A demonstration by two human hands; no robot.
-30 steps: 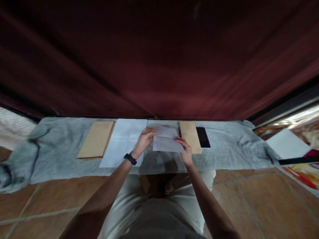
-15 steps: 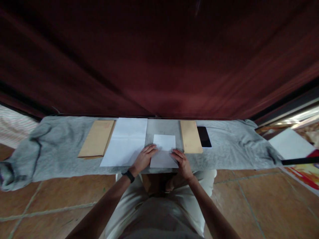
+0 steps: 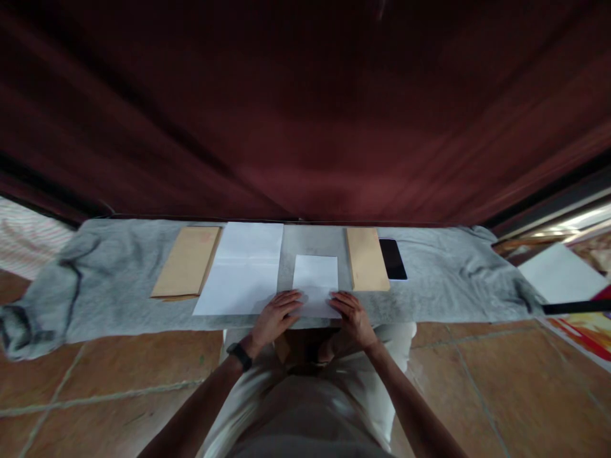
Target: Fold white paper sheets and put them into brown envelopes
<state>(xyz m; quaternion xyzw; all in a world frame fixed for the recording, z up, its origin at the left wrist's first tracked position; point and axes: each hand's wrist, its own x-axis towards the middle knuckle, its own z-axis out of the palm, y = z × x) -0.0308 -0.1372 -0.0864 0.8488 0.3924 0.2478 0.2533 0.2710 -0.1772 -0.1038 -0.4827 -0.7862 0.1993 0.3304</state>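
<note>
A folded white sheet of paper (image 3: 316, 277) lies flat on the grey cloth (image 3: 429, 280) in front of me. My left hand (image 3: 275, 316), with a black band at the wrist, rests at the sheet's near left corner, fingers flat and pointing at the paper. My right hand (image 3: 352, 313) lies at the near right corner, fingers stretched onto the edge. Both hands press the near edge down and hold nothing. A larger white sheet (image 3: 243, 267) lies to the left of the folded one.
A brown envelope stack (image 3: 187, 262) lies left of the large sheet, a narrow brown envelope (image 3: 366, 259) right of the folded one, then a black phone (image 3: 393, 259). A dark red curtain (image 3: 305, 108) hangs behind. Tiled floor (image 3: 477, 381) lies around; white paper (image 3: 561, 275) at the far right.
The sheet, held up by both hands a second ago, now lies flat. Both hands have slid toward me along it to its near edge.
</note>
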